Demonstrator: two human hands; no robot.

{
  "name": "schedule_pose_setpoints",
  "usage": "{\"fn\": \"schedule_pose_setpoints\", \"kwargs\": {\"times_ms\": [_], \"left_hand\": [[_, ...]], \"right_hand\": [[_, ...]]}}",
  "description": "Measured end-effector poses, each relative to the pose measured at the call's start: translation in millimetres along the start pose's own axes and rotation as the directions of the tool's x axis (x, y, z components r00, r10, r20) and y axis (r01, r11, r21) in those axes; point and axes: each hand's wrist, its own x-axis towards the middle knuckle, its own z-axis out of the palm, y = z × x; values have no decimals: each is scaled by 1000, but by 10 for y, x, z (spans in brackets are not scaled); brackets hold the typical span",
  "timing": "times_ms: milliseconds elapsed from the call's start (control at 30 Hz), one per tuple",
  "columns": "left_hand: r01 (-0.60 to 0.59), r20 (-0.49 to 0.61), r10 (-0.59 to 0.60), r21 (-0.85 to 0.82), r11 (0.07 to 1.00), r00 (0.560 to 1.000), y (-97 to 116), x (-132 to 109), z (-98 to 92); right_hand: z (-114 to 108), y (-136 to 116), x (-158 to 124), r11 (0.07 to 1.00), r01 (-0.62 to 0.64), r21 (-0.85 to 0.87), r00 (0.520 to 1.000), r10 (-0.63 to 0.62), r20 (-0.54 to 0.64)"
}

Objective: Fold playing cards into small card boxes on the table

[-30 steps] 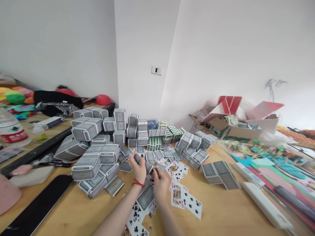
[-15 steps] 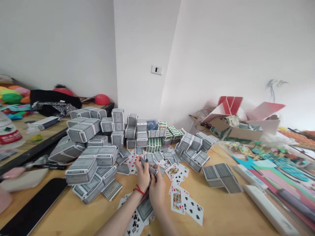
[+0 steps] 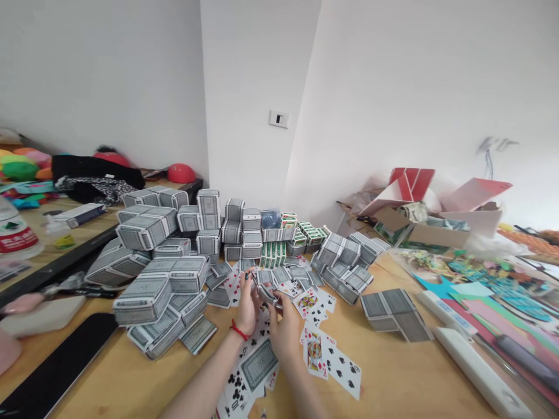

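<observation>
My left hand [image 3: 248, 305], with a red cord at its wrist, is closed on one side of some bent playing cards [image 3: 265, 293]. The fingers of my right hand [image 3: 283, 327] pinch the other side of them. My own fingers partly hide these cards, so how they are joined cannot be made out. Under and between my forearms lies a loose spread of cards, with a grey-backed card [image 3: 258, 364] on top. A king of diamonds [image 3: 314, 352] and a six of spades [image 3: 343, 368] lie face up right of my right hand.
Stacked blocks of folded grey-backed cards [image 3: 144, 297] rise at left and centre back. More card blocks [image 3: 345, 262] stand at back right, near a flat folded card piece [image 3: 395, 311]. A black phone [image 3: 61, 364], a white bar-shaped object [image 3: 480, 372] and a cardboard box [image 3: 441, 237] are around.
My hands have moved a little apart, the left shifting left and the right turning slightly outward. Both still hold the bent cards, and more of the loose cards below now shows.
</observation>
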Motion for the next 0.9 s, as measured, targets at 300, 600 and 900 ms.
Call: {"fn": "schedule_pose_setpoints", "kwargs": {"times_ms": [300, 600, 900], "left_hand": [[83, 72, -73, -142, 986, 995, 67, 18, -26], [88, 68, -83, -60, 994, 994, 53, 12, -39], [176, 109, -169, -56, 983, 980, 78, -23, -26]], "right_hand": [[-46, 30, 15, 991, 101, -90, 995, -99, 23], [-9, -9, -40, 942, 282, -180, 953, -253, 167], [84, 34, -68, 856, 363, -367, 914, -251, 317]]}}
